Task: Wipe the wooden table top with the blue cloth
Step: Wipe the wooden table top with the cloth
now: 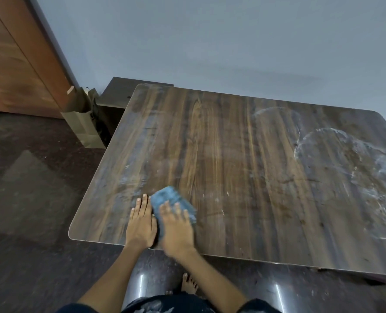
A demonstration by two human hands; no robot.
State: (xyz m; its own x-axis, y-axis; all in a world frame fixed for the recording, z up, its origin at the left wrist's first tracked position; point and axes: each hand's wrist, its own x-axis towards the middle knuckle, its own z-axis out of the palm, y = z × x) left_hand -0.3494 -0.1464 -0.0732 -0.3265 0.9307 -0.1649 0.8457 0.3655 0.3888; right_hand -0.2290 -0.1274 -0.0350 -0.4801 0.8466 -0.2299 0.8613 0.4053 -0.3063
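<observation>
On table top [244, 166]: right hand [176, 229] flat on blue cloth [167, 197].

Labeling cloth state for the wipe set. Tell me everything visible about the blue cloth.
The cloth is blue, soft and looks like terry or microfibre, bunched or folded into a small pad; motion blur hides finer detail. It lies flat on the wooden table, near the front edge toward the left side. The right hand rests on top of it with fingers straight, covering its near part. The left hand lies flat on the table beside it, at its left edge; contact cannot be told. White smears on the table's right side lie well away from it.
</observation>
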